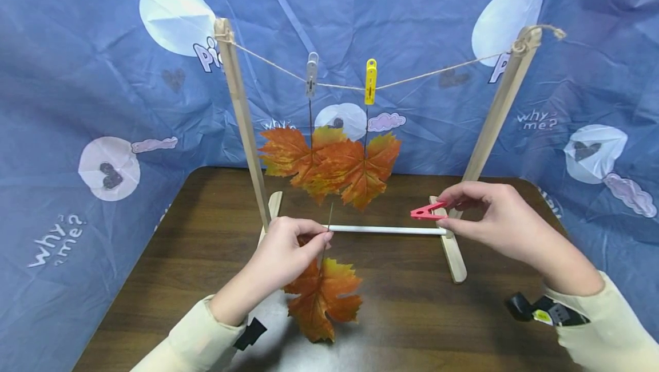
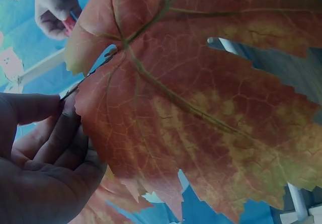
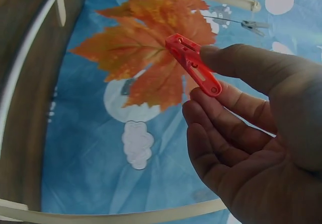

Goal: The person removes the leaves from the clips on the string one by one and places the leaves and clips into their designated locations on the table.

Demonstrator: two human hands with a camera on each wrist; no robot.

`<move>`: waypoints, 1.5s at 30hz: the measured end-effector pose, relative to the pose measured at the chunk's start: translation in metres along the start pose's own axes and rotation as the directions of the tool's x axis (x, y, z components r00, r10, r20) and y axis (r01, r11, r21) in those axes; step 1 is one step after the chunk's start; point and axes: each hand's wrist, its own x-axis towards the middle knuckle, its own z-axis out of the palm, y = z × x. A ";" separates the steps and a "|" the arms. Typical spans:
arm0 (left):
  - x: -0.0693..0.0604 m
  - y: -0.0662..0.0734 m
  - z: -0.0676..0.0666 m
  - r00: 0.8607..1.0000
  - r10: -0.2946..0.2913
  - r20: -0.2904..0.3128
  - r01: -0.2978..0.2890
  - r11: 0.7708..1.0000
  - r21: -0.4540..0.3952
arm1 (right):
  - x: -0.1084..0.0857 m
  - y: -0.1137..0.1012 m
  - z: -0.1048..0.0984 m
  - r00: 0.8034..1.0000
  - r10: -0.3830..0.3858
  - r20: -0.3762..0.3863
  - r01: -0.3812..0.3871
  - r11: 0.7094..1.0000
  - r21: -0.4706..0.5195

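Note:
My left hand (image 1: 288, 252) pinches the thin stem of an orange maple leaf (image 1: 325, 297) between thumb and forefinger, and the blade hangs below in front of the rack. In the left wrist view this leaf (image 2: 176, 103) fills most of the picture. A red clothespin (image 1: 428, 212) is held by my right hand (image 1: 496, 217) near the rack's right post; the right wrist view shows the clothespin (image 3: 193, 65) between thumb and fingers. On the twine hang two more leaves, one under a grey clothespin (image 1: 312, 74), the other under a yellow clothespin (image 1: 370, 81). Those leaves (image 1: 360, 174) overlap.
Twine (image 1: 422, 77) sags between the left wooden post (image 1: 239, 109) and the right wooden post (image 1: 496, 114). A white crossbar (image 1: 386, 229) joins their feet low above the brown table (image 1: 401, 315). Behind stands a blue printed cloth (image 1: 427, 6).

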 end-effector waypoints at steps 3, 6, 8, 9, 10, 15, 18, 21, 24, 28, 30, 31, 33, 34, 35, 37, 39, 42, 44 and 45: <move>-0.001 -0.003 -0.002 1.000 -0.009 0.007 0.009 1.000 0.023 | -0.004 0.006 0.006 1.000 -0.012 0.012 0.011 1.000 0.016; -0.002 -0.006 -0.003 1.000 -0.019 0.011 0.018 0.998 0.059 | -0.006 0.014 0.013 0.999 -0.038 0.010 0.038 0.999 0.017; -0.003 -0.007 -0.004 1.000 -0.025 0.013 0.024 0.996 0.082 | -0.007 0.018 0.018 0.999 -0.042 0.011 0.042 0.999 0.016; -0.003 -0.008 -0.005 0.999 -0.029 0.016 0.027 0.995 0.094 | -0.008 0.020 0.020 0.999 -0.038 0.012 0.038 0.999 0.010; -0.003 -0.009 -0.005 0.999 -0.032 0.019 0.030 0.994 0.106 | -0.009 0.022 0.022 0.999 -0.030 0.013 0.030 1.000 0.006; -0.004 -0.014 -0.006 0.998 -0.051 0.044 0.045 0.989 0.141 | -0.013 0.029 0.032 0.999 0.027 0.043 -0.028 0.999 0.019; -0.004 -0.018 -0.007 0.997 -0.057 0.053 0.048 0.987 0.155 | -0.015 0.033 0.039 0.997 0.049 0.055 -0.051 0.998 0.039; -0.004 -0.021 -0.007 0.995 -0.070 0.067 0.058 0.986 0.159 | -0.017 0.037 0.045 0.997 0.058 0.056 -0.061 0.997 0.041; -0.004 -0.025 -0.007 0.992 -0.091 0.090 0.075 0.984 0.163 | -0.018 0.043 0.053 0.996 0.067 0.064 -0.070 0.996 0.048; -0.004 -0.029 -0.007 0.989 -0.107 0.105 0.086 0.979 0.185 | -0.020 0.049 0.062 0.990 0.102 0.092 -0.110 0.990 0.085; -0.004 -0.032 -0.007 0.988 -0.110 0.107 0.087 0.977 0.195 | -0.021 0.052 0.066 0.986 0.123 0.110 -0.133 0.987 0.092; -0.004 -0.032 -0.007 0.988 -0.110 0.109 0.087 0.976 0.201 | -0.022 0.053 0.068 0.984 0.132 0.120 -0.144 0.985 0.094; -0.004 -0.035 -0.006 0.987 -0.109 0.115 0.083 0.974 0.209 | -0.022 0.056 0.071 0.980 0.147 0.133 -0.160 0.983 0.087; -0.005 -0.037 -0.005 0.988 -0.102 0.117 0.075 0.974 0.214 | -0.022 0.057 0.074 0.978 0.154 0.139 -0.167 0.983 0.083; -0.005 -0.038 -0.005 0.988 -0.097 0.119 0.069 0.973 0.222 | -0.022 0.058 0.075 0.977 0.160 0.141 -0.173 0.982 0.079; -0.005 -0.041 -0.003 0.987 -0.095 0.129 0.063 0.971 0.233 | -0.023 0.061 0.080 0.976 0.166 0.140 -0.177 0.982 0.068; -0.006 -0.045 -0.002 0.983 -0.109 0.145 0.074 0.971 0.229 | -0.023 0.064 0.084 0.978 0.157 0.136 -0.166 0.985 0.055; -0.007 -0.049 0.000 0.975 -0.148 0.167 0.110 0.970 0.217 | -0.024 0.069 0.090 0.981 0.145 0.131 -0.151 0.988 0.040; -0.008 -0.051 0.002 0.970 -0.170 0.176 0.131 0.969 0.209 | -0.025 0.071 0.094 0.980 0.146 0.136 -0.152 0.988 0.035; -0.008 -0.052 0.002 0.969 -0.170 0.180 0.132 0.969 0.208 | -0.025 0.072 0.096 0.979 0.149 0.136 -0.155 0.987 0.033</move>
